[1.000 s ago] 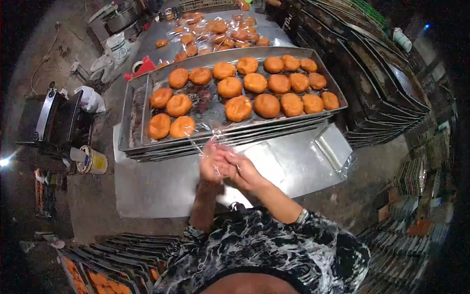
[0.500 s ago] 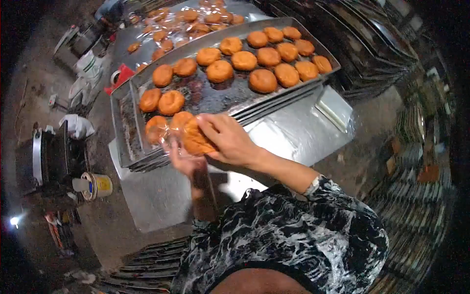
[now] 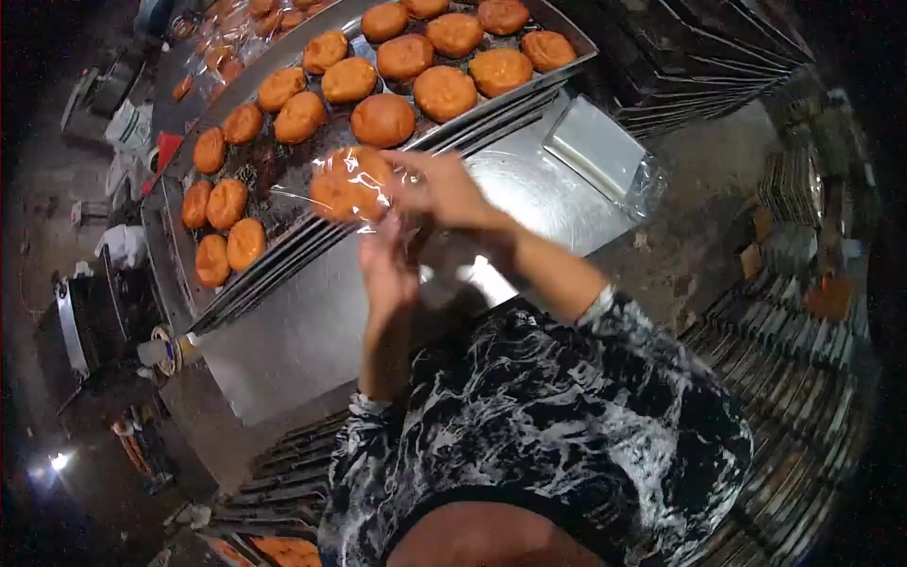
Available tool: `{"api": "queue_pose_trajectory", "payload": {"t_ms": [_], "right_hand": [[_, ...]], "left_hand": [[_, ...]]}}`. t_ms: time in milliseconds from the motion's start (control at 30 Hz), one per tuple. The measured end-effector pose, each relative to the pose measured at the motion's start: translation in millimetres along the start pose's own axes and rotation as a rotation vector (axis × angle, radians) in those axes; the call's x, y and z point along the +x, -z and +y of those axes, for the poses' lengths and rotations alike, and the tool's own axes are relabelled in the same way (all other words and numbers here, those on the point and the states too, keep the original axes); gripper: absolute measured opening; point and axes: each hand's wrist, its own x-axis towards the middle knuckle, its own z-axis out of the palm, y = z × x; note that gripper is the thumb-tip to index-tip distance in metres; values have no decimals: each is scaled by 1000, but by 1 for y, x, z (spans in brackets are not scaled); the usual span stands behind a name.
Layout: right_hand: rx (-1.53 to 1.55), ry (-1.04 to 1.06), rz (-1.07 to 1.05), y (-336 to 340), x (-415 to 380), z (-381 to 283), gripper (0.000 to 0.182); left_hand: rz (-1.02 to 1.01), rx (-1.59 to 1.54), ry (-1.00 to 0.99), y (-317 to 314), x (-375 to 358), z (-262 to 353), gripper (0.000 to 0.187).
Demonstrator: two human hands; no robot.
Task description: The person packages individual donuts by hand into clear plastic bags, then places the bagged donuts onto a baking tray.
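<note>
A round orange-brown bun (image 3: 346, 185) sits inside a clear plastic bag (image 3: 321, 168), held up over the near edge of the baking tray. My right hand (image 3: 452, 194) is closed on the gathered end of the bag, to the right of the bun. Just below, my left hand (image 3: 385, 269) has its fingertips closed at the same end of the bag; motion blurs them somewhat. Several unwrapped buns (image 3: 444, 92) lie in the dark, greasy metal baking tray (image 3: 175, 250) beyond my hands.
The tray rests on a stack of trays upon a metal table (image 3: 293, 350). A flat pack of plastic bags (image 3: 595, 146) lies at the table's right. Wrapped buns (image 3: 250, 33) are piled behind the tray. Tray racks (image 3: 784, 378) stand at the right, and a bucket (image 3: 175, 350) at the left.
The bagged bun has come up and away from the tray, and my hands now meet at the bag's end. The view has shifted, so the tray appears further up and left.
</note>
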Motion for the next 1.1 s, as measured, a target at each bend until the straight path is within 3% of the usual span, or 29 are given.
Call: {"api": "queue_pose_trajectory", "payload": {"t_ms": [33, 67, 100, 133, 167, 233, 267, 333, 367, 400, 433, 467, 500, 533, 567, 633, 667, 733, 767, 800, 833, 867, 900, 933, 967, 1000, 1033, 1100], "right_hand": [[-54, -79, 24, 10, 24, 9, 15], [-90, 30, 79, 25, 55, -6, 14], [-124, 287, 252, 22, 93, -4, 15], [-113, 119, 227, 21, 117, -39, 17], [-110, 132, 206, 2, 129, -45, 17], [106, 469, 131, -32, 155, -51, 32], [73, 454, -2, -34, 134, -43, 39], [-41, 404, -240, -26, 50, -1, 43], [67, 139, -397, -15, -8, 28, 37], [194, -432, -556, -12, -65, 58, 28], [-199, -148, -699, -7, -102, 77, 26], [52, -297, -688, 11, -117, 54, 27], [-66, -283, -659, 8, -129, 61, 28], [53, -357, -474, -1, -137, 65, 25], [52, -354, -461, 3, -135, 66, 25], [-66, -315, -543, 9, -135, 67, 25], [-64, -319, -515, 5, -143, 61, 25], [-257, -386, -84, -3, -161, 41, 25], [-279, -391, -68, -4, -161, 32, 25], [-53, -744, -53, -9, -149, 11, 27], [197, -1087, -32, -13, -139, -5, 30], [353, -1105, -190, -9, -124, -6, 32], [827, -1110, -98, -18, -123, 28, 35], [1302, -1072, 0, -26, -121, 62, 39], [969, -1071, 181, -7, -74, -9, 42], [995, -823, 204, -6, -53, -12, 49], [1507, -455, 276, -24, -40, -20, 53], [1820, -509, 172, -50, -43, -44, 55]], "left_hand": [[-75, 32, -45, 11, 10, -12, 27], [-233, 361, 36, 32, 16, -36, 25], [-387, 682, 114, 51, 25, -66, 23], [-448, 1131, -372, 58, 31, -96, 21], [-466, 1550, -882, 65, 36, -125, 19], [-424, 1823, -879, 120, 63, -183, 17], [-409, 1840, -908, 131, 67, -178, 17], [-305, 621, -313, 133, 58, -163, 19], [-301, 619, -325, 133, 47, -149, 19], [-327, 615, -183, 137, 41, -132, 18], [-355, 612, -48, 126, 38, -111, 18], [-362, 614, -66, 105, 37, -93, 18], [-301, 660, 73, 83, 23, -73, 16], [-240, 700, 209, 69, 11, -60, 14], [-251, 709, 208, 58, 8, -53, 14], [-432, 1076, 23, 48, 7, -45, 10], [-348, 935, 176, 51, 7, -47, 11], [-464, 1056, 91, 53, -2, -41, 11], [-557, 1147, -5, 50, -6, -40, 12], [-579, 1135, -10, 47, -6, -40, 12], [-431, 963, -76, 47, -8, -37, 12], [-283, 787, -137, 46, -9, -34, 12], [-295, 782, -139, 41, -15, -26, 12], [-430, 796, -327, 32, -27, -14, 10], [-556, 799, -514, 26, -33, -9, 8], [-516, 933, -894, 37, -16, -17, 17], [-275, 466, -434, 20, -27, -9, 28], [-380, 378, -671, 25, 1, 7, 31]]}}
